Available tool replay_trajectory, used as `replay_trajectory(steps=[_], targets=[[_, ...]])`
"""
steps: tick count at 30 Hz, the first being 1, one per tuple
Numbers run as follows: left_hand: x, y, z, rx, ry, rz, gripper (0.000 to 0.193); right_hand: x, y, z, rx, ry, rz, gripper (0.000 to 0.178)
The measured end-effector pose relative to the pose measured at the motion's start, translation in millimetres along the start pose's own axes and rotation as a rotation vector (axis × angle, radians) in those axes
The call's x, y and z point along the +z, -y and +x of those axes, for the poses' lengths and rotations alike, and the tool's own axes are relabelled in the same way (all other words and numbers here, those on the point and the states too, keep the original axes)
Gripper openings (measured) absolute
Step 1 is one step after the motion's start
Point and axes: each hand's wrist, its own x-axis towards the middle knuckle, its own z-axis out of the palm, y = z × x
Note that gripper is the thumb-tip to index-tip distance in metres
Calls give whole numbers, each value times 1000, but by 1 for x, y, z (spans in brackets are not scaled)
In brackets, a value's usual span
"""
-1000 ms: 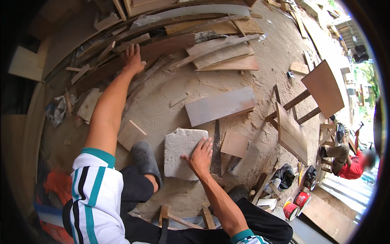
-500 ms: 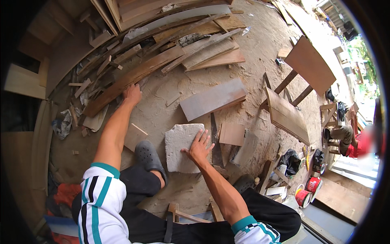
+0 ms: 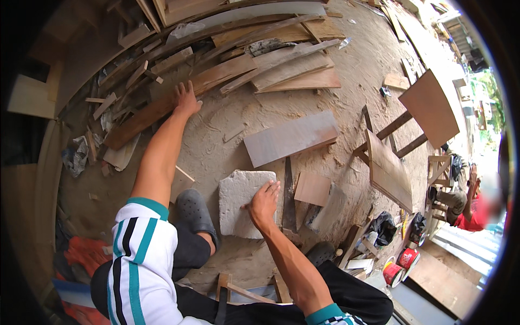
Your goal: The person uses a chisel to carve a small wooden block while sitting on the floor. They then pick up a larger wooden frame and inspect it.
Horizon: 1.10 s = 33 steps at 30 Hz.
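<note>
My left hand (image 3: 187, 101) reaches forward to a long brown wooden plank (image 3: 143, 120) at the edge of a woodpile. Its fingers are stretched out over the plank's near side, not wrapped round it. On a pale, rough-faced square block (image 3: 238, 203) lying on the ground before me, my right hand (image 3: 264, 203) rests near the right edge. Its fingers are extended and a little bent, pointing forward. Just beyond the block lies a thick grey-brown board (image 3: 292, 138), apparently stacked on another piece.
A pile of boards (image 3: 295, 70) lies ahead. To the right stand a wooden chair (image 3: 392, 162), a small square board (image 3: 312, 188), red cans (image 3: 392, 272) and a black plastic bag (image 3: 383, 228). Another person in red (image 3: 468, 219) sits at far right. My grey clog (image 3: 195, 214) is beside the block.
My left hand has slid forward along the plank, its fingers now over the wood. My right hand stays on the block, fingers closer together. The view has shifted slightly.
</note>
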Motion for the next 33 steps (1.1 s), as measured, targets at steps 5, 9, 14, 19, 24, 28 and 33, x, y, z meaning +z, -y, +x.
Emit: replay_trajectory(steps=[5,9,14,19,24,28,33], targets=[[-21,-4,5,-6,100,13,123,-1,-6,3,52,30,-59,132],[-22,18,2,71,-26,-21,119,4,-6,3,29,24,-65,133],[-35,35,-47,160,-239,-38,105,2,-3,0,26,-11,-87,131],[-83,48,-108,314,-309,-136,97,9,-11,6,33,-14,-85,136],[-131,29,-195,543,-355,-277,97,10,-44,3,-220,-74,-118,128],[-142,-19,-262,641,-347,-346,96,-45,-102,16,-194,358,566,97],[-141,-45,-329,717,-375,-327,89,-143,-127,-27,-37,93,1350,70]])
